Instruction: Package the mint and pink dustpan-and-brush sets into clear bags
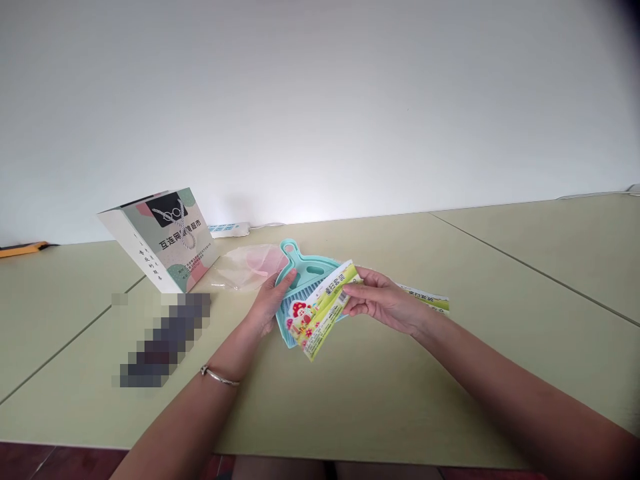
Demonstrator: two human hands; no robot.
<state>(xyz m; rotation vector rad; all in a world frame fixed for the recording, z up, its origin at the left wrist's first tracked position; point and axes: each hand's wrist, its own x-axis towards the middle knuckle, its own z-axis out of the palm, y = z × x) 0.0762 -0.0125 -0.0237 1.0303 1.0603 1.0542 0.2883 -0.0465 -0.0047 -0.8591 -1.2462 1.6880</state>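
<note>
Held just above the table is a small teal dustpan (pixel 299 272) with a brush nested in it, its bristles (pixel 303 293) facing up. My left hand (pixel 269 301) grips the dustpan's left side, thumb on top near the looped handle. Between the thumb and fingers of my right hand (pixel 384 301) is a printed cardboard label (pixel 320 315), green and white with a mushroom picture and a barcode. The label slants over the dustpan and hides its lower right part. Behind my right wrist lies a similar printed label (pixel 434 300), partly covered.
At the left stands a paper shopping bag (pixel 185 233) with rope handles. A clear plastic bag (pixel 235 268) with pink on it lies between it and the dustpan. A white power strip (pixel 230 231) sits by the wall. A dark pixelated patch (pixel 167 340) and an orange tool (pixel 23 250) are left.
</note>
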